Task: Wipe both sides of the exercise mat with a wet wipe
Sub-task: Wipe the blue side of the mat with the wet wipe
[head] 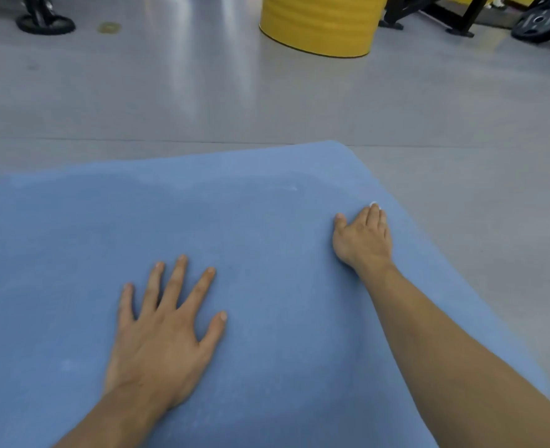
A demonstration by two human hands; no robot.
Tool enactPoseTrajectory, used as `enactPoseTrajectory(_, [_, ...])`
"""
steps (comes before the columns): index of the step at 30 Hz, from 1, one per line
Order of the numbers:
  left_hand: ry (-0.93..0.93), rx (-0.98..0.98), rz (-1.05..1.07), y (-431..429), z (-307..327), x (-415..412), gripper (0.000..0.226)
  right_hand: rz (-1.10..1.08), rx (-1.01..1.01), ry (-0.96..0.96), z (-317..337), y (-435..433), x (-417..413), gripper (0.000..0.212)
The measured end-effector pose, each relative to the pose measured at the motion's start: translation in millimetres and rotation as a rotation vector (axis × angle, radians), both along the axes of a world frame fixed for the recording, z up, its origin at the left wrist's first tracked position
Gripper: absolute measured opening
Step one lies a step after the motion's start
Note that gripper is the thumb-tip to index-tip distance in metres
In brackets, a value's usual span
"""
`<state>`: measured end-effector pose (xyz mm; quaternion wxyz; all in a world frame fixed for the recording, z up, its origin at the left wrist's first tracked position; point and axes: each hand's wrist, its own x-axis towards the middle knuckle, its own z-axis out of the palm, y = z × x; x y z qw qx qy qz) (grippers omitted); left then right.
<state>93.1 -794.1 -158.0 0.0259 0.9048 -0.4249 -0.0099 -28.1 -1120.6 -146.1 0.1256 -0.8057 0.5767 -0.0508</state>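
A blue exercise mat (251, 227) lies flat on the grey floor and fills the lower part of the view. My left hand (167, 331) rests palm down on it with the fingers spread and nothing in it. My right hand (364, 237) presses on the mat near its far right edge, fingers together. A small white bit of the wet wipe (373, 204) shows just past the fingertips; the remainder is hidden under the hand.
A grey glossy floor (202, 92) stretches beyond the mat. A yellow cylinder (322, 24) stands at the back. Black weight plates (541, 21) and a black rack (428, 11) are at the back right, a small wheel (45, 24) at the back left.
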Motion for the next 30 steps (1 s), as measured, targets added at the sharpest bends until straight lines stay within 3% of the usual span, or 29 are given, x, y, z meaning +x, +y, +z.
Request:
enactPoseTrajectory(6, [0.029, -0.001, -0.002, -1, 2, 0, 0.071, 0.101, -0.042, 0.014, -4, 0, -8, 0.076])
enactPoseTrajectory(15, [0.131, 0.076, -0.032, -8, 15, -1, 0.07, -0.065, -0.116, -0.004, -3, 72, -161, 0.071])
enactPoseTrajectory(18, [0.147, 0.037, -0.047, -23, 18, -5, 0.076, -0.067, -0.132, 0.024, -8, 78, -174, 0.072])
enactPoseTrajectory(24, [0.167, 0.03, -0.038, -97, 17, -17, 0.079, -0.036, -0.051, 0.034, -2, 31, -114, 0.072])
enactPoseTrajectory(30, [0.106, 0.005, -0.009, -101, 11, -22, 0.082, 0.11, -0.026, 0.031, -2, -32, 3, 0.073])
